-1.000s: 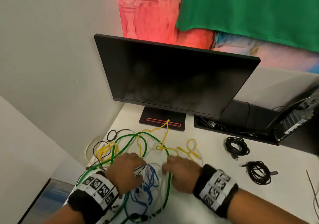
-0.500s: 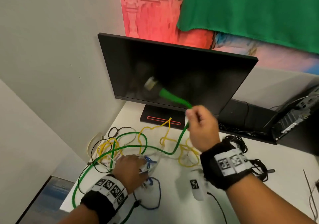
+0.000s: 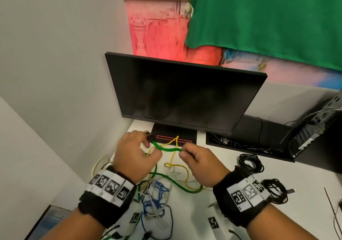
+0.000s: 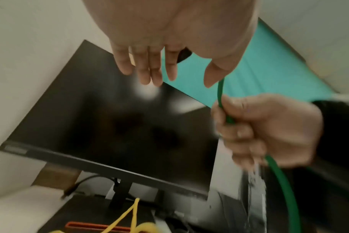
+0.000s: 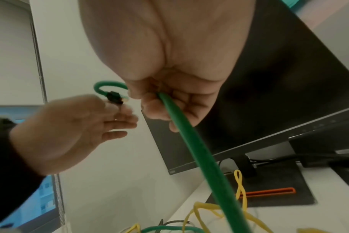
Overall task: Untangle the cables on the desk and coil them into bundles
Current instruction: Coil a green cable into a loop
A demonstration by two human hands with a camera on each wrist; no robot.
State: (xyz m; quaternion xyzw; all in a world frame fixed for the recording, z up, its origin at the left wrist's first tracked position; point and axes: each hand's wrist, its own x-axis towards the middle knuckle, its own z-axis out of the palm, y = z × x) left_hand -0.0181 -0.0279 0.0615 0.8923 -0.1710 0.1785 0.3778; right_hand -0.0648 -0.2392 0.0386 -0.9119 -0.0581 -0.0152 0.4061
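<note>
A green cable (image 3: 167,149) hangs in the air between my two hands, in front of the monitor's foot. My left hand (image 3: 148,143) pinches its black plug end (image 5: 115,97) at the fingertips. My right hand (image 3: 182,152) grips the green cable (image 5: 189,141) in a fist a short way along; from there it drops to the desk (image 3: 305,193). Below lies the tangle: a yellow cable (image 3: 174,158), a blue cable (image 3: 157,193) and white cable loops (image 3: 157,219).
A black monitor (image 3: 185,95) stands close behind my hands. Two coiled black bundles (image 3: 251,163) (image 3: 275,191) lie on the right. A black cable tray (image 3: 240,143) and a small computer (image 3: 314,128) sit at the back right. A wall runs along the left.
My left hand left the tangle, rose and took the green cable's plug end. My right hand came down from in front of the screen and now grips the cable further along.
</note>
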